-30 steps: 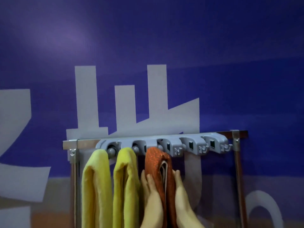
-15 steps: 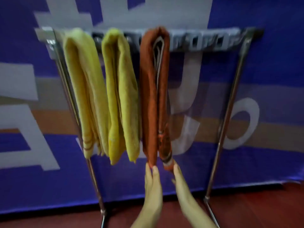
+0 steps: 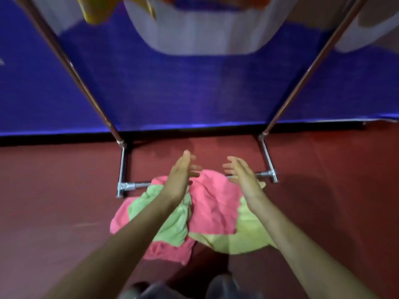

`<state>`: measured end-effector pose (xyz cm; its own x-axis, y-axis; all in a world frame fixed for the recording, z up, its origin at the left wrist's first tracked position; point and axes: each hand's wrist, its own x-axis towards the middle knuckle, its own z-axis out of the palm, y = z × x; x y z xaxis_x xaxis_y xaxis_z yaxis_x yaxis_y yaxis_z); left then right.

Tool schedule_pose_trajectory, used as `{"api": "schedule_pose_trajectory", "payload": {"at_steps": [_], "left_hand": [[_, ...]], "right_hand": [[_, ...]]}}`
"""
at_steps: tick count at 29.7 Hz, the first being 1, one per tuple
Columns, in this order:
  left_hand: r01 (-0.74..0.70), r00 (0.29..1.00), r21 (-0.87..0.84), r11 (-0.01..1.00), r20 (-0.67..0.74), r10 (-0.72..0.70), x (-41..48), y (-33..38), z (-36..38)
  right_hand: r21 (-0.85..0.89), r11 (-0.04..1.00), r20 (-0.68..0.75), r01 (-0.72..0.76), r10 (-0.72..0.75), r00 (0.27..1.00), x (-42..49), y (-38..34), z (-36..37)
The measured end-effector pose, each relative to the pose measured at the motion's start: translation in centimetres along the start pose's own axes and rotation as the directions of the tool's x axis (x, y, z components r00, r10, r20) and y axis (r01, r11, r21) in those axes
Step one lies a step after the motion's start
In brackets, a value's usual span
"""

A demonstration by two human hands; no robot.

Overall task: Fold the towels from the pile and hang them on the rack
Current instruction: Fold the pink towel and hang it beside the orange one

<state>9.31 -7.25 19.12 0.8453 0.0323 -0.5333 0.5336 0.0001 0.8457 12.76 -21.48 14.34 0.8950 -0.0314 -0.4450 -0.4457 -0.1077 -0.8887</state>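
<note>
A pile of crumpled towels lies on the red floor at the foot of the rack: a pink towel [image 3: 212, 203] on top, a light green one [image 3: 170, 221] at the left and a yellow-green one [image 3: 244, 236] at the right. My left hand [image 3: 180, 178] and my right hand [image 3: 243, 176] hover just above the pile, palms facing each other, fingers apart, holding nothing. The rack's metal legs [image 3: 90, 91] slant up on both sides. Only the lower tips of a hung yellow towel [image 3: 92, 17] and the orange towel [image 3: 216, 0] show at the top edge.
The rack's base bar [image 3: 133, 186] runs across the floor under the pile, with short feet at each end. A blue banner wall [image 3: 194, 89] stands right behind the rack. My shoes [image 3: 224, 287] show at the bottom edge.
My view has swung down from the hung towels to the floor. Both hands left the orange towel and dropped to just above the pile.
</note>
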Motion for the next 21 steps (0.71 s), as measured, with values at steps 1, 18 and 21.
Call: {"api": "schedule_pose_trajectory", "payload": {"at_steps": [1, 18, 21], "left_hand": [[0.038, 0.999, -0.045, 0.998, -0.037, -0.040, 2.1, 0.3, -0.8], [0.312, 0.950, 0.134, 0.941, -0.022, -0.311, 7.3, -14.5, -2.9], [0.347, 0.937, 0.139, 0.927, -0.002, -0.350, 7.2, -16.0, -2.8]], "right_hand": [[-0.023, 1.000, -0.011, -0.018, 0.017, 1.000, 0.3, 0.8, -0.4], [-0.266, 0.763, -0.085, -0.589, 0.590, 0.803, 2.1, 19.0, -1.7], [-0.366, 0.741, -0.006, -0.563, 0.603, 0.797, 2.1, 20.6, -1.7]]}}
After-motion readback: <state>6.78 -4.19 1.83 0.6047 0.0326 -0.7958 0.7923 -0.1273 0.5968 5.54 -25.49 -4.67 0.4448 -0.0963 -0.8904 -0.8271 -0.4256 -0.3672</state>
